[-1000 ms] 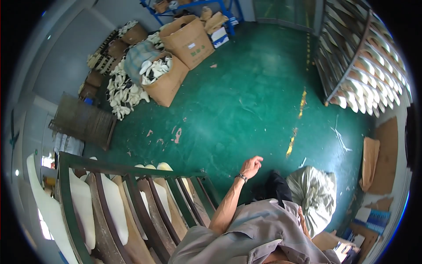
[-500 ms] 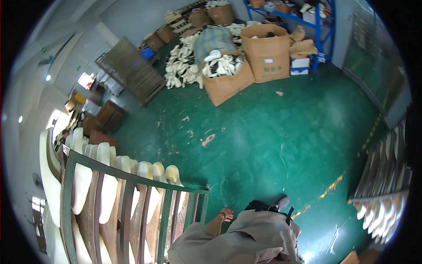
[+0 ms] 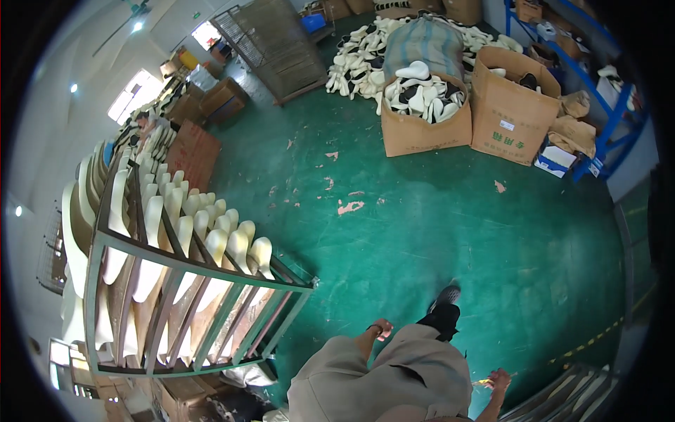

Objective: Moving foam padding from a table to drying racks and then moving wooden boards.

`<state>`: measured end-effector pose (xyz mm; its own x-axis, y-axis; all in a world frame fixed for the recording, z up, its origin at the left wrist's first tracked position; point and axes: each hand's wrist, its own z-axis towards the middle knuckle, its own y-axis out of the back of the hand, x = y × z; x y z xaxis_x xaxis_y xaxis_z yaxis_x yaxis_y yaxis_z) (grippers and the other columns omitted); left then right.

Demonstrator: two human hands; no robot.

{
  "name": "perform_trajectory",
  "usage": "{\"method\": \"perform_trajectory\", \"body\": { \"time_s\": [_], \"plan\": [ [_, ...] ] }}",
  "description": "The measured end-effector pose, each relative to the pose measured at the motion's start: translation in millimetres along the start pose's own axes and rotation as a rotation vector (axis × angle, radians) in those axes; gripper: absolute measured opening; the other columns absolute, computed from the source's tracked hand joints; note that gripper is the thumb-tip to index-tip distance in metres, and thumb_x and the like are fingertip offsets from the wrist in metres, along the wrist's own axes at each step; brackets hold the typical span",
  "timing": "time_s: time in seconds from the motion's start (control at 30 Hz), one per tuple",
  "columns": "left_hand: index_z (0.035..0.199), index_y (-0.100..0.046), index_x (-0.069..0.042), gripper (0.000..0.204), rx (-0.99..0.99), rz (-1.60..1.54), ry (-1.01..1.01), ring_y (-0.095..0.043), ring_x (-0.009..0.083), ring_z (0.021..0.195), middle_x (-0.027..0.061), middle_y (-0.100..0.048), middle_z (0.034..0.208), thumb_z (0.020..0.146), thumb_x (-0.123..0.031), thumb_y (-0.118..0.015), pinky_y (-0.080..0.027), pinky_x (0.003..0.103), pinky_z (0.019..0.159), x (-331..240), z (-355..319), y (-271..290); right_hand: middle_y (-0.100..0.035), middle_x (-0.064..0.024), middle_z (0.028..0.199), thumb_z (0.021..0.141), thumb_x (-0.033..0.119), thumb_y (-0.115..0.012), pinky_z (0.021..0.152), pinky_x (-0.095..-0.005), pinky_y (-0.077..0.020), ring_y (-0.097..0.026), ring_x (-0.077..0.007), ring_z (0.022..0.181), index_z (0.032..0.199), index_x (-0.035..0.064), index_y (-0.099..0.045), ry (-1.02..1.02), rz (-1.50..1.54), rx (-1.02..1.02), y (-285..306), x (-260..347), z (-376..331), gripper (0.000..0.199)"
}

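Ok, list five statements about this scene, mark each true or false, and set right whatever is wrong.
1. The green-framed rack bears rows of pale curved pieces. True.
2. The left hand grips the rack's frame. False: it hangs apart from the frame, to the right of the rack in the picture.
3. An open carton heaped with pale and black pieces stands on the green floor. True.
4. The blue shelving stands at the left of the picture. False: it is at the upper right.
5. The right hand appears lower in the picture than the left hand. True.
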<state>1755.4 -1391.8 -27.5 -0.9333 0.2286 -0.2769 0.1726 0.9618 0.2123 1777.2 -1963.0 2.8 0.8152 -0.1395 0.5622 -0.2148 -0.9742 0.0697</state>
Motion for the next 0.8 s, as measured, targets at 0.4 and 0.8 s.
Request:
{"method": "perform_trajectory", "body": {
  "time_s": [0.4,0.8],
  "plan": [
    [0.105,-0.069,-0.011,0.036,-0.111,-0.249,-0.289,-0.066,0.0257,0.068,0.0117,-0.064,0.078,0.083,-0.015,-0.041,-0.059,0.041,0.058,-408.8,75.3,-19.3,-0.059,-0.0101,0.066,0.087,0.023,-0.055,0.049,-0.0436,-0.0472,-0.057,-0.0249,0.057,0.088,0.0119,-0.061,0.043,-0.639,0.249,-11.6,205.3,132.8,0.013],
    [0.079,-0.067,-0.011,0.025,0.08,0.542,-0.529,-0.067,0.0266,0.075,0.0116,-0.065,0.073,0.087,-0.031,-0.053,-0.051,0.045,0.065,-515.3,107.2,-223.5,-0.055,-0.0116,0.065,0.093,0.019,-0.05,0.047,-0.0454,-0.0489,-0.059,-0.0269,0.06,0.097,0.0152,-0.059,-0.23,-0.749,0.27,256.6,304.8,365.9,0.01]
  ]
}}
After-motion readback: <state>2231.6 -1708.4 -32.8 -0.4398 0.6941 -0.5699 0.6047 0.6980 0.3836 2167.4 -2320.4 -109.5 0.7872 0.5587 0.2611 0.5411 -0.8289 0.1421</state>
